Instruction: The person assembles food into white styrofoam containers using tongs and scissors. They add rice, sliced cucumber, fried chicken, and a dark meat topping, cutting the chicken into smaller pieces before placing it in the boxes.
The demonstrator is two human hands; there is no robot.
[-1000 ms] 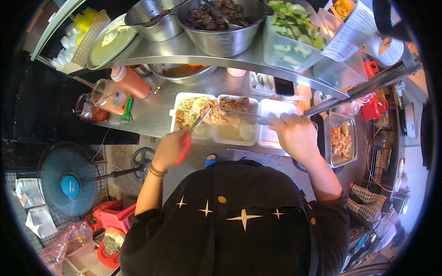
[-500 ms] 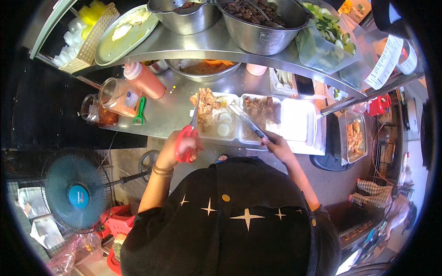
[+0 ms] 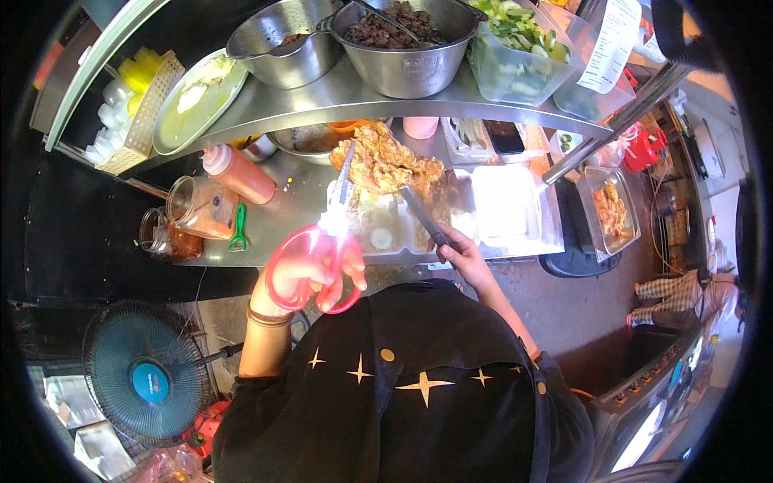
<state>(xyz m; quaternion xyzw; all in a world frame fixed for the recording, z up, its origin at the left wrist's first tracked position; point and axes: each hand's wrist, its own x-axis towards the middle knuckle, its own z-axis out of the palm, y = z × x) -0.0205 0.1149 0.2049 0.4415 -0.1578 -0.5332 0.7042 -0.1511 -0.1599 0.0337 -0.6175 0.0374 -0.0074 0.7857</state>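
My left hand [image 3: 322, 278] is closed through the red loops of a pair of scissors [image 3: 341, 189], whose blades point away from me and touch the left side of a large piece of fried meat, likely chicken [image 3: 390, 161]. My right hand [image 3: 463, 256] is closed around metal tongs [image 3: 423, 216], their tip at the meat's lower edge. The meat is held up above white takeaway boxes. A boiled egg half [image 3: 382, 238] shows in the left box, and the meat hides much of the middle one. At the right lies an open white box [image 3: 507, 201] with nothing visible inside.
A steel shelf [image 3: 346, 113] overhangs the counter, carrying metal pots [image 3: 411, 72], a tub of sliced cucumber [image 3: 515, 56] and a green plate [image 3: 173, 121]. Left on the counter are a sauce bottle [image 3: 241, 173], jars [image 3: 201, 208] and a green peeler [image 3: 238, 229]. A fan [image 3: 149, 378] stands lower left.
The fried meat has come up off the left box toward me, looking larger. The scissors have also risen nearer, and the tongs have shifted from above the middle box to the meat.
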